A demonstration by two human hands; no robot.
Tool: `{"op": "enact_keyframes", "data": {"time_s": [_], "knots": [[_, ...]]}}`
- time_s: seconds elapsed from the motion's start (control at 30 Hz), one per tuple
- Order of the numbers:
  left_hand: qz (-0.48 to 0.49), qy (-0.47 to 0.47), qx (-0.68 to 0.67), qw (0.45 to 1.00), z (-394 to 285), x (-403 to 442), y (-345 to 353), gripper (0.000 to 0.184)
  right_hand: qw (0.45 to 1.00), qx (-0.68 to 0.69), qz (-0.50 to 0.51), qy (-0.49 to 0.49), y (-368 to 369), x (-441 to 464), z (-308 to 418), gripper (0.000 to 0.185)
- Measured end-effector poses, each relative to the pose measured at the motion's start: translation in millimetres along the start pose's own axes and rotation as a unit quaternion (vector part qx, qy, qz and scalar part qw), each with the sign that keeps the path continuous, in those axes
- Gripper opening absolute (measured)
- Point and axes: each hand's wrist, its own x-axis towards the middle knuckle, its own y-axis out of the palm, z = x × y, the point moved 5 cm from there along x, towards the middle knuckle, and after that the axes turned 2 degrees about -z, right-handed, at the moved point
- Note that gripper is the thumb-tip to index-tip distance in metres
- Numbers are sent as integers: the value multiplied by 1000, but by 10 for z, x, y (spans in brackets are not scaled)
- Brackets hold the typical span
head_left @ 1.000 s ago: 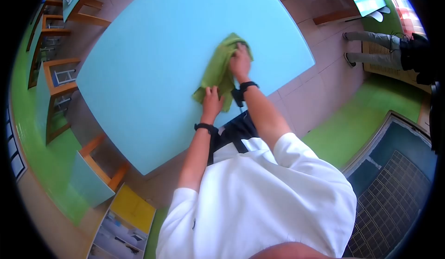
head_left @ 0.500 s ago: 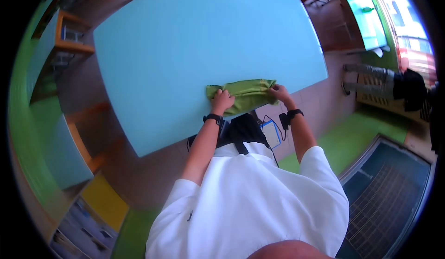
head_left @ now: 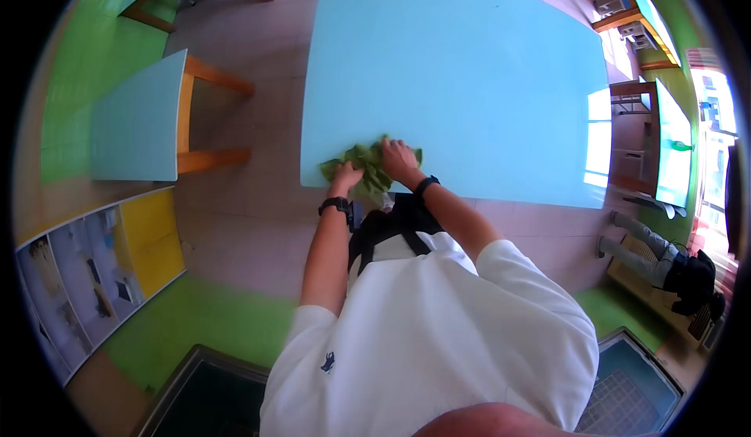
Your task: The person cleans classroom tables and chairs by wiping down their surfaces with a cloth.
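A green cloth [head_left: 373,172] lies bunched up at the near edge of the light blue table [head_left: 461,69], close to its near left corner. Its lower part hangs toward my body. My left hand [head_left: 346,175] is closed on the cloth's left side, fingertips buried in the folds. Higher up and to the right, my right hand [head_left: 399,157] grips the cloth with bent fingers. A bit of green shows just past the right hand. Both wrists wear black bands.
To the left stands another blue-topped table [head_left: 141,124] with orange legs. A shelf unit [head_left: 102,273] with a yellow panel is at lower left. At far right, a person [head_left: 665,265] in grey trousers is near a table [head_left: 673,143] holding a green item.
The cloth has gone from a stretched, folded strip to a crumpled bunch. My hands have come closer together, and the view has turned, so the table's left corner is now near them.
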Motion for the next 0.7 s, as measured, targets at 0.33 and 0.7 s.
{"op": "enact_keyframes", "data": {"time_s": [0.33,0.7], "knots": [[-264,279,22,923,687,-89,-140,57,939,-87,117,-313,706,-128,935,64],[85,45,-284,954,676,126,-406,42,927,-176,108,-313,500,-273,443,70]]}}
